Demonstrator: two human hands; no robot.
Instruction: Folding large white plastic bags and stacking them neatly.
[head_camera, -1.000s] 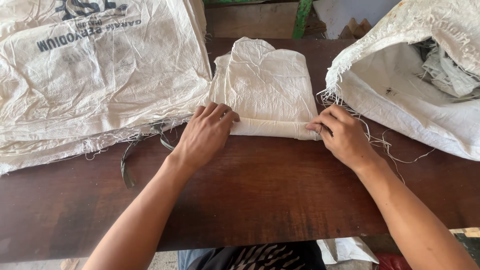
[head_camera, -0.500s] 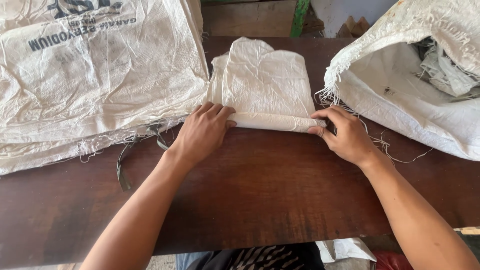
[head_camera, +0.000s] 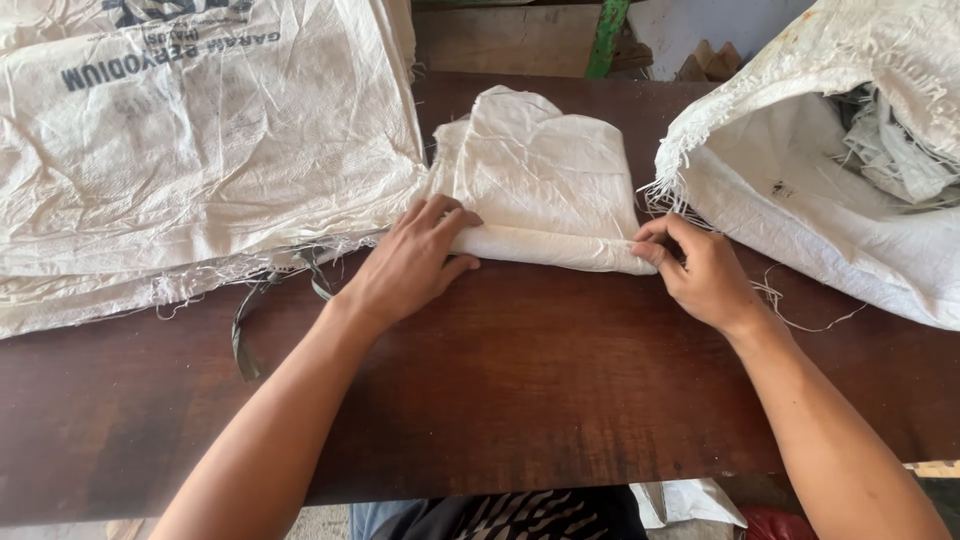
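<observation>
A folded white woven sack (head_camera: 545, 175) lies on the dark wooden table (head_camera: 520, 380), its near edge rolled into a thick fold. My left hand (head_camera: 415, 260) grips the left end of that roll, thumb under and fingers on top. My right hand (head_camera: 700, 272) pinches the right end of the roll between thumb and fingers. Both forearms reach in from the bottom of the view.
A large flat printed white sack (head_camera: 190, 140) covers the table's left side, frayed threads and a dark strap (head_camera: 245, 320) trailing from its edge. An open white sack (head_camera: 830, 190) stuffed with more sacks lies at the right. A green post (head_camera: 607, 35) stands behind the table.
Both hands have rolled the sack's near edge away from me, making the fold thicker and shifting it slightly farther up the table.
</observation>
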